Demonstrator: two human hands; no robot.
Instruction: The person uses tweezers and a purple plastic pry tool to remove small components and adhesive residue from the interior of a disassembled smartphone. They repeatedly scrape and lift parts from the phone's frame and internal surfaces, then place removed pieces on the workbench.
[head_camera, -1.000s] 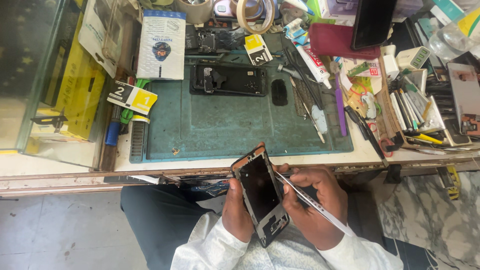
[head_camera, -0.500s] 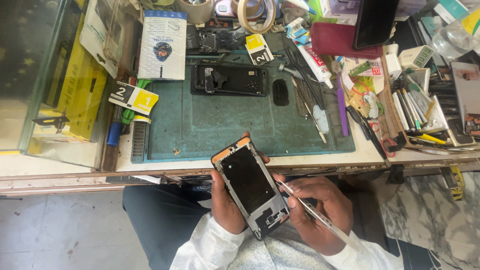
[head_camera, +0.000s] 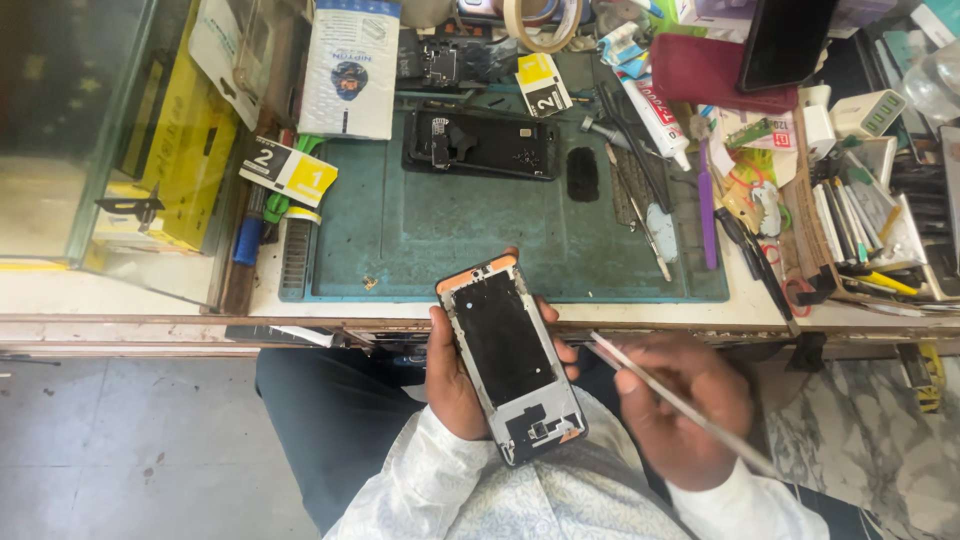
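Observation:
My left hand (head_camera: 452, 378) grips an opened phone frame (head_camera: 508, 355), black inside with an orange top edge, held over my lap below the table edge. Its inner side faces up. My right hand (head_camera: 680, 405) holds a thin metal tool (head_camera: 690, 410), its tip pointing toward the frame's right edge without touching it. On the green work mat (head_camera: 480, 230) lies another opened black phone body (head_camera: 480, 145) with a small black part (head_camera: 582, 173) beside it.
Cluttered bench: tweezers, a purple tool (head_camera: 706, 205) and a glue tube (head_camera: 650, 105) right of the mat, tape roll (head_camera: 545, 20) at the back, yellow-and-black cards (head_camera: 288, 170), a white packet (head_camera: 352, 65), a glass case (head_camera: 90, 140) at left, tool trays at right.
The phone frame has been turned from edge-on to flat, inner side up, and raised a little. My right hand with the tool drew away to the right of it.

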